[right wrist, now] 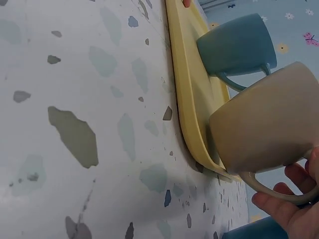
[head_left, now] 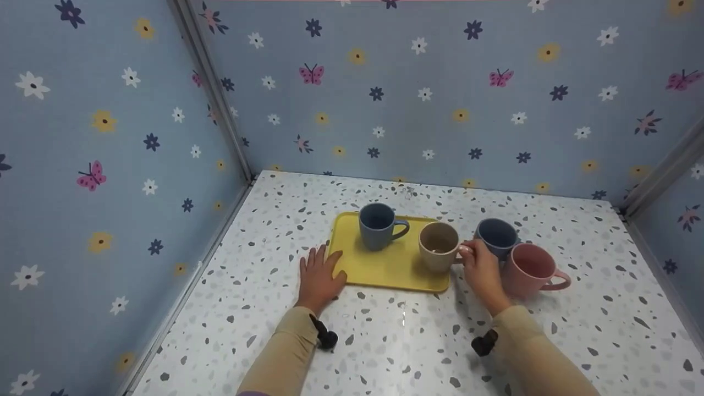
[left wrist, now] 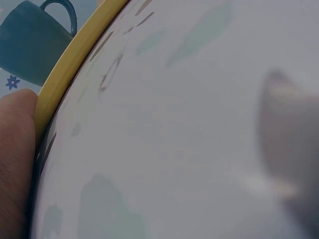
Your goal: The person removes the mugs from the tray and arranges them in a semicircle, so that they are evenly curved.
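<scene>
A beige mug (head_left: 438, 254) is over the right end of the yellow tray (head_left: 379, 269). My right hand (head_left: 484, 272) grips its handle (right wrist: 279, 195), fingers curled through it. In the right wrist view the mug's base is close over the tray's floor. Upright on the tray, toward the back, is a blue mug (head_left: 376, 228) with its handle to the right. My left hand (head_left: 322, 278) lies spread at the tray's left front corner, its thumb (left wrist: 17, 149) against the rim in the left wrist view.
Right of the tray stand a second blue mug (head_left: 498, 234) and a pink mug (head_left: 529, 269), side by side and near my right hand. The speckled white table (head_left: 385, 341) meets flower-patterned walls (head_left: 396, 121) at the back and sides.
</scene>
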`<state>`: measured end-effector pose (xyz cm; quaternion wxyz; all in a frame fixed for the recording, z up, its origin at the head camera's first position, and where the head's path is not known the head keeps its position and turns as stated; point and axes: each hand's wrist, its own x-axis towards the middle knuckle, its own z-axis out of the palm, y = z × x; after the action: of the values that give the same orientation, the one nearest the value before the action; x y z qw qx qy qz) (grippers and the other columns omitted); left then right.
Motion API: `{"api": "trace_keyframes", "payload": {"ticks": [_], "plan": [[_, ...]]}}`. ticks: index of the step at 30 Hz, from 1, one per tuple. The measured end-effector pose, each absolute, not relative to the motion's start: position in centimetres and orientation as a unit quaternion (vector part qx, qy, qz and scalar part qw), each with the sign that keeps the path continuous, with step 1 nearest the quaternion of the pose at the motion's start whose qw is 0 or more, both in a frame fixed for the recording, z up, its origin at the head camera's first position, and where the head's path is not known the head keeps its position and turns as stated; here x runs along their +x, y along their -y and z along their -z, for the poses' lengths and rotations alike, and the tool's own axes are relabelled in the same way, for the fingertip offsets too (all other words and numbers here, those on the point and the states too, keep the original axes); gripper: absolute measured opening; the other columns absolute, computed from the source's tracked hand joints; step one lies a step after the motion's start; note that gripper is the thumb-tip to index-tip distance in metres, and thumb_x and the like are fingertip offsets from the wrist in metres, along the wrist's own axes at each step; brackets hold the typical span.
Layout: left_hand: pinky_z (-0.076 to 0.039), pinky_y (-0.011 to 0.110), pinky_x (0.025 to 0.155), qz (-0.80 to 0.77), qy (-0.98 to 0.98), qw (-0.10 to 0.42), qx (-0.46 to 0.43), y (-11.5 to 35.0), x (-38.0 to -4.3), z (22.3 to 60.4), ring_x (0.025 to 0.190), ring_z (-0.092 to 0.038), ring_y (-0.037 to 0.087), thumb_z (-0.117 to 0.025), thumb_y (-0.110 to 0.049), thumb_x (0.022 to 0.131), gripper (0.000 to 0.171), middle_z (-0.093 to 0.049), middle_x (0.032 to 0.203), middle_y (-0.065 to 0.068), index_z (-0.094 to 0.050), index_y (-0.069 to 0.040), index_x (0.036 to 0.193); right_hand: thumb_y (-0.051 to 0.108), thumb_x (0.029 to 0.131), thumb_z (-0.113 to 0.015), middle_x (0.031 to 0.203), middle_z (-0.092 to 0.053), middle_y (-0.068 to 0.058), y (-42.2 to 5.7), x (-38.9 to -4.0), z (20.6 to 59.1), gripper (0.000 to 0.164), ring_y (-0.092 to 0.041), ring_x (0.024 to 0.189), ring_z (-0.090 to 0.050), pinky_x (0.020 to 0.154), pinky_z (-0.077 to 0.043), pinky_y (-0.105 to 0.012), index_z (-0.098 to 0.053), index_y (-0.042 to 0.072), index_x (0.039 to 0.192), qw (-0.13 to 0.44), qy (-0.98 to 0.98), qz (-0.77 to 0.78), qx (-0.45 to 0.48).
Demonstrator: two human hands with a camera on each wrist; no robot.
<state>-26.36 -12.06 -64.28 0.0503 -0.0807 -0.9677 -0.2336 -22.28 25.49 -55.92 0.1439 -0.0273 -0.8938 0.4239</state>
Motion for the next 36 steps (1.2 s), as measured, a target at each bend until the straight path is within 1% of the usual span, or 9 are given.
{"api": "trace_keyframes", "payload": {"ticks": [3, 7, 12, 20, 26, 29, 33, 36], "plan": [[-0.003, 0.059, 0.122, 0.224, 0.970, 0.049, -0.079, 11.9, -26.6, 64.2, 0.154, -0.014, 0.038, -0.048, -0.042, 0.093, 0.057, -0.029, 0.164, 0.013, -0.052, -0.028, 0.148, 0.017, 0.105, -0.053, 0.111, -0.069, -0.017, -25.9, -21.8, 56.0, 0.020, -0.029, 0.099, -0.068, 0.077, -0.053, -0.039, -0.059, 0.001, 0.116, 0.133, 0.890, -0.435, -0.036], [-0.004, 0.059, 0.122, 0.220, 0.971, 0.048, -0.079, 11.8, -26.8, 64.0, 0.153, -0.015, 0.038, -0.048, -0.041, 0.093, 0.056, -0.030, 0.164, 0.013, -0.052, -0.027, 0.148, 0.015, 0.105, -0.052, 0.116, -0.069, -0.017, -26.5, -21.4, 56.2, 0.020, -0.030, 0.104, -0.070, 0.083, -0.056, -0.043, -0.057, 0.002, 0.119, 0.120, 0.880, -0.457, -0.043], [-0.004, 0.059, 0.122, 0.218, 0.972, 0.041, -0.078, 11.6, -26.8, 63.8, 0.153, -0.015, 0.038, -0.048, -0.041, 0.094, 0.056, -0.030, 0.164, 0.013, -0.052, -0.027, 0.148, 0.010, 0.105, -0.052, 0.116, -0.068, -0.018, -27.2, -21.0, 56.3, 0.017, -0.032, 0.105, -0.069, 0.090, -0.056, -0.046, -0.058, 0.001, 0.117, 0.129, 0.869, -0.475, -0.047], [-0.004, 0.058, 0.122, 0.219, 0.972, 0.036, -0.077, 11.2, -26.8, 63.9, 0.153, -0.015, 0.038, -0.048, -0.040, 0.094, 0.056, -0.029, 0.164, 0.012, -0.051, -0.026, 0.149, 0.009, 0.104, -0.054, 0.115, -0.069, -0.018, -28.2, -20.5, 56.6, 0.015, -0.032, 0.103, -0.070, 0.090, -0.056, -0.046, -0.058, 0.002, 0.116, 0.128, 0.860, -0.490, -0.062], [-0.005, 0.059, 0.122, 0.223, 0.970, 0.048, -0.080, 11.0, -26.7, 64.0, 0.152, -0.017, 0.040, -0.048, -0.039, 0.095, 0.055, -0.032, 0.163, 0.014, -0.052, -0.024, 0.148, 0.011, 0.104, -0.052, 0.119, -0.066, -0.018, -28.9, -20.5, 56.3, 0.017, -0.030, 0.108, -0.066, 0.095, -0.054, -0.045, -0.056, 0.002, 0.119, 0.127, 0.854, -0.500, -0.070], [-0.006, 0.060, 0.122, 0.230, 0.969, 0.053, -0.079, 11.3, -26.4, 64.0, 0.152, -0.018, 0.041, -0.049, -0.038, 0.095, 0.054, -0.032, 0.162, 0.016, -0.053, -0.023, 0.147, 0.011, 0.104, -0.053, 0.118, -0.066, -0.018, -29.1, -20.6, 56.2, 0.018, -0.030, 0.109, -0.064, 0.095, -0.052, -0.046, -0.057, 0.001, 0.119, 0.136, 0.859, -0.488, -0.066], [-0.006, 0.061, 0.121, 0.231, 0.968, 0.055, -0.079, 11.6, -26.1, 63.9, 0.151, -0.019, 0.042, -0.050, -0.038, 0.094, 0.055, -0.033, 0.161, 0.018, -0.053, -0.022, 0.147, 0.012, 0.103, -0.056, 0.116, -0.067, -0.018, -29.4, -20.5, 56.3, 0.019, -0.029, 0.105, -0.063, 0.092, -0.050, -0.045, -0.058, 0.001, 0.118, 0.151, 0.869, -0.467, -0.061], [-0.006, 0.061, 0.121, 0.227, 0.969, 0.058, -0.081, 11.5, -26.3, 63.6, 0.151, -0.020, 0.042, -0.050, -0.038, 0.094, 0.055, -0.034, 0.161, 0.018, -0.054, -0.022, 0.147, 0.014, 0.103, -0.056, 0.114, -0.068, -0.017, -29.5, -20.2, 56.2, 0.019, -0.028, 0.103, -0.064, 0.091, -0.051, -0.044, -0.059, 0.002, 0.117, 0.151, 0.867, -0.469, -0.070]]}}
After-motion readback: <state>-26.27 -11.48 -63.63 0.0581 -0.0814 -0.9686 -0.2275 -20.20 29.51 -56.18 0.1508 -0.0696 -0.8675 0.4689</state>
